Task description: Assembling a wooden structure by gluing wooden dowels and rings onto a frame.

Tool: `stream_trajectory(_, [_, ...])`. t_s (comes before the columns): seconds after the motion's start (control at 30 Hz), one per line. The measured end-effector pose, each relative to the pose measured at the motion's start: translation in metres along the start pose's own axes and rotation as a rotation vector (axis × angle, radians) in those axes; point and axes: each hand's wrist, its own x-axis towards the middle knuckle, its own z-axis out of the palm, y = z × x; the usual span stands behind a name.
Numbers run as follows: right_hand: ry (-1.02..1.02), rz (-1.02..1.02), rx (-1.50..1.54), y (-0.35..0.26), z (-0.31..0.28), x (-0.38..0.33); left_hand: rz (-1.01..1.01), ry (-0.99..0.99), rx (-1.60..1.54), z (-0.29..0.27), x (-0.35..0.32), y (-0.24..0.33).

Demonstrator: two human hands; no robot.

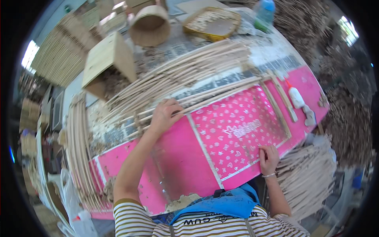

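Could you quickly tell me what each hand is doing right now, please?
Left hand: closed on thin wooden sticks.
Right hand: fingers bent, resting on the pink board, holding nothing visible.

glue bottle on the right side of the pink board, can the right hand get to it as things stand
Probably yes. The right hand rests flat on the pink board, holding nothing, and the white glue bottle lies farther along the same side with only thin wooden strips between, nothing tall blocking.

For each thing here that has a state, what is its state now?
Left hand: resting on thin wooden sticks, fingers bent.
Right hand: flat on pink patterned table cover.
White glue bottle: lying on its side.
Round wooden tub: tipped over.
Plywood box: tilted.
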Motion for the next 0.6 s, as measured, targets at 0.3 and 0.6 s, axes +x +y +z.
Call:
stream_trajectory(0.3, [-0.029,-0.023,-0.010,0.028,-0.003,-0.020,-0.239,0.281,0.093,-0.188,-0.140,0.040])
stream_trajectory(0.6, [-0.030,-0.064,-0.025,0.037,0.005,-0.013,-0.730,0.629,0.384,-0.348,-0.367,-0.049])
